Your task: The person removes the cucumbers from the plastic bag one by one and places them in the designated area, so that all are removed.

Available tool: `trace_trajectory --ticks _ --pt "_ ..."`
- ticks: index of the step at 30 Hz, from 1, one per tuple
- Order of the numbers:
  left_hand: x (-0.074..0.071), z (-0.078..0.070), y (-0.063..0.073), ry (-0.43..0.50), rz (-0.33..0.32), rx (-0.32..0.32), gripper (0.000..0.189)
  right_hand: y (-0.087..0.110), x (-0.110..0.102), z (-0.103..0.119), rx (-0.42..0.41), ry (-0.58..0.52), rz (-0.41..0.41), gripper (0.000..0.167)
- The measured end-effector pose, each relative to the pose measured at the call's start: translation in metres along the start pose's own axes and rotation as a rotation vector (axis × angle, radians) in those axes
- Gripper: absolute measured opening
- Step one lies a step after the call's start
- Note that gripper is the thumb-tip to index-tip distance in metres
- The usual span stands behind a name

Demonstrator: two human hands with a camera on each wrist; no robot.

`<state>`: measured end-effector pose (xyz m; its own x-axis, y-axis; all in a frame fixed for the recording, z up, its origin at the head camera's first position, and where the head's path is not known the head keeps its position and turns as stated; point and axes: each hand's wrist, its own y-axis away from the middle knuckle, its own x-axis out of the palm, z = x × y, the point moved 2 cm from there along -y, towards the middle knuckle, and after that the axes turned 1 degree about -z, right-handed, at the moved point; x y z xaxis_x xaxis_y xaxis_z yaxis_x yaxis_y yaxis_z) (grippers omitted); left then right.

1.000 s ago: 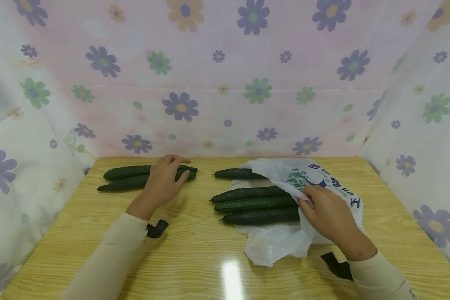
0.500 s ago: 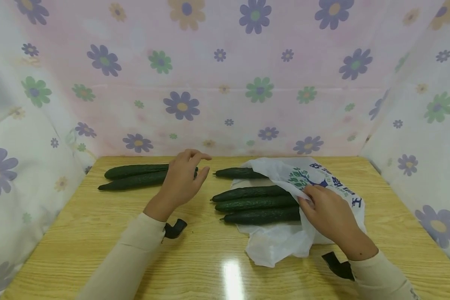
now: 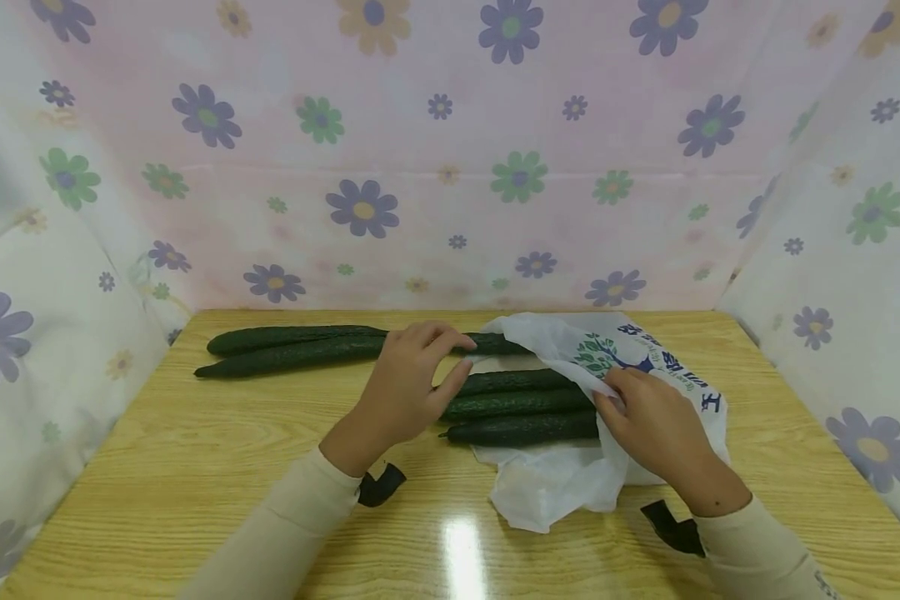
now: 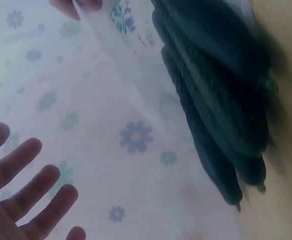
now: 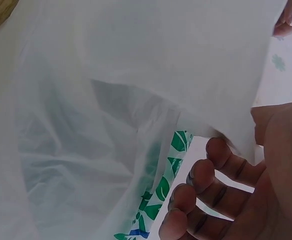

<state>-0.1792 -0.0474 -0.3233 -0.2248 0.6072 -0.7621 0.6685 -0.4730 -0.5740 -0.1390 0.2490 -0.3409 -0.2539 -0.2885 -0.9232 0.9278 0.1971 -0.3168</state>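
Note:
My right hand (image 3: 656, 429) pinches the mouth edge of a white plastic bag (image 3: 547, 496) printed in green and blue; its thumb and fingertips show in the right wrist view on the bag film (image 5: 151, 55). Stems pointing left, several cucumbers stick out of the bag: one at the back (image 3: 498, 343) and a group of three (image 3: 525, 430) nearer me. Over their stem ends hovers my left hand (image 3: 401, 392), thumb and fingers apart. In the left wrist view these fingers (image 4: 41, 177) are spread and hold nothing, apart from the cucumbers (image 4: 211, 85).
Two more cucumbers (image 3: 270, 361) lie side by side on the wooden table (image 3: 195, 467) at the back left, their right ends partly behind my left hand. A flowered cloth (image 3: 450, 200) stands along the back and sides. Black straps hang at both wrists.
My left hand has moved right from above the two left cucumbers to the ones sticking out of the bag. My right hand and the bag have stayed in place.

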Motion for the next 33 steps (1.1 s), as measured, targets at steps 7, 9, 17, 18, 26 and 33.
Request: trace_trajectory --ticks 7,9,17,18,26,33 --pt "0.012 -0.015 0.000 -0.028 0.046 0.049 0.022 0.000 0.001 0.000 -0.008 0.001 -0.013 0.025" --pt "0.015 -0.020 -0.001 -0.027 0.045 0.059 0.022 0.000 0.001 -0.001 -0.006 0.003 -0.012 0.024" --pt "0.039 -0.033 0.012 -0.058 0.149 0.127 0.025 0.000 0.000 0.000 0.001 0.007 0.007 0.023" --pt "0.043 -0.033 0.014 -0.065 0.172 0.130 0.026 -0.001 0.000 0.000 0.002 0.008 0.006 0.023" --pt "0.055 -0.032 0.023 -0.077 0.280 0.112 0.033 -0.002 -0.003 0.004 0.007 0.002 0.019 0.024" --pt "0.064 -0.034 0.026 -0.121 0.366 0.129 0.035 0.000 -0.003 0.002 0.027 0.007 0.024 0.025"
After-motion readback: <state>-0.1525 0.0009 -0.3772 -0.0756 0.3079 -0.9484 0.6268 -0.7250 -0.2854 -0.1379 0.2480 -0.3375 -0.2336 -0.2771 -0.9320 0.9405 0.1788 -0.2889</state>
